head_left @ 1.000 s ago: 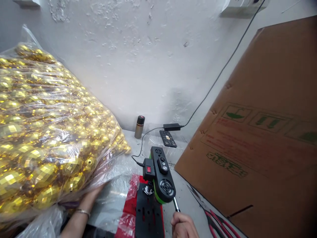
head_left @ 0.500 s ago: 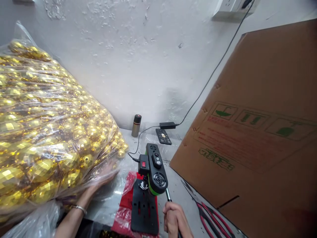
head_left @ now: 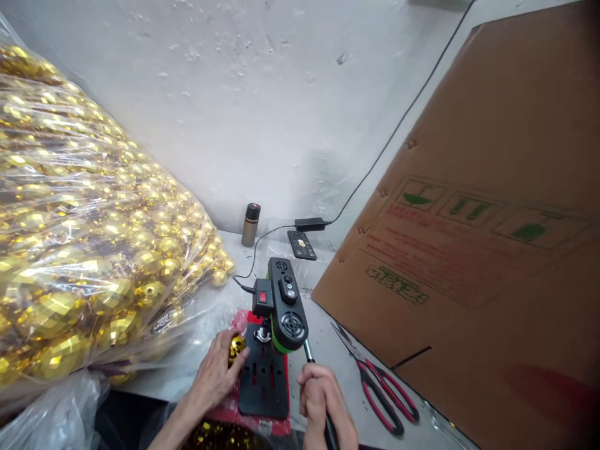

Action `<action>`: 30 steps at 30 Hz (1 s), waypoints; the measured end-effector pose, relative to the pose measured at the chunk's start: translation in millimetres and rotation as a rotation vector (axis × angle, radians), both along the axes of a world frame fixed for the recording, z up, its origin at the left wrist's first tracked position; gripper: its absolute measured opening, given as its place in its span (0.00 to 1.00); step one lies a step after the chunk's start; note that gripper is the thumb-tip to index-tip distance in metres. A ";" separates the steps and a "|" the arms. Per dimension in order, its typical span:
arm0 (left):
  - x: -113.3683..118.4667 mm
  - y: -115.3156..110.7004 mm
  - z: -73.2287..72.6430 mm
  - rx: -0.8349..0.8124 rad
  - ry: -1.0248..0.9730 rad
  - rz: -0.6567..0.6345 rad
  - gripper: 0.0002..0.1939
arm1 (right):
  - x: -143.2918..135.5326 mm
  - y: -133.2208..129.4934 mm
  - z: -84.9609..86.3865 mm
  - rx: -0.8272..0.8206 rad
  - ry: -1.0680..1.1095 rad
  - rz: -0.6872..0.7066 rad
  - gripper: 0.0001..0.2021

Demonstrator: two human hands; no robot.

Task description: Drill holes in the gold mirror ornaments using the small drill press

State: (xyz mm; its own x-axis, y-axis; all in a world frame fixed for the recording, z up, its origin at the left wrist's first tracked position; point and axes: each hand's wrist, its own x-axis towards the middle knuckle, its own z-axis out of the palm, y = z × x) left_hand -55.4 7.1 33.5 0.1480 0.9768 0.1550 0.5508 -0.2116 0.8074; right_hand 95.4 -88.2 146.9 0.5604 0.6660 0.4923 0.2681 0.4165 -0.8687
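Note:
Between the fingers and thumb of my left hand [head_left: 216, 370] is a gold faceted ball [head_left: 237, 348], at the left edge of a small black machine [head_left: 287, 306]. My right hand [head_left: 324, 403] is wrapped round the machine's lever handle [head_left: 331, 432], whose metal rod runs up to the machine's right side. The slotted black base plate [head_left: 264, 389] lies on red plastic [head_left: 281, 427]. A red switch shows on the black box [head_left: 263, 296] at the machine's left.
A large clear bag of gold balls [head_left: 107, 250] fills the left. Red-handled scissors [head_left: 377, 387] lie right of the machine, beside a tall cardboard box [head_left: 459, 219]. Behind stand a bottle [head_left: 250, 225], a phone [head_left: 302, 245] and a power adapter [head_left: 310, 224] with its cable.
My left hand has come out of the bag of balls and moved right to the machine, now with a gold ball in its fingers. My right hand stays on the lever handle.

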 end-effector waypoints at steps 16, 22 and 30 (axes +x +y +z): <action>-4.2 -48.5 7.3 -0.103 0.234 0.094 0.27 | 8.4 -2.2 6.4 0.025 -0.127 0.040 0.18; 0.1 -30.5 4.6 -0.314 -0.320 0.074 0.28 | 21.7 5.8 25.7 0.037 -0.234 0.056 0.16; 23.6 -8.1 0.3 -0.327 -0.489 0.054 0.34 | 28.9 18.9 51.7 0.103 -0.340 0.063 0.17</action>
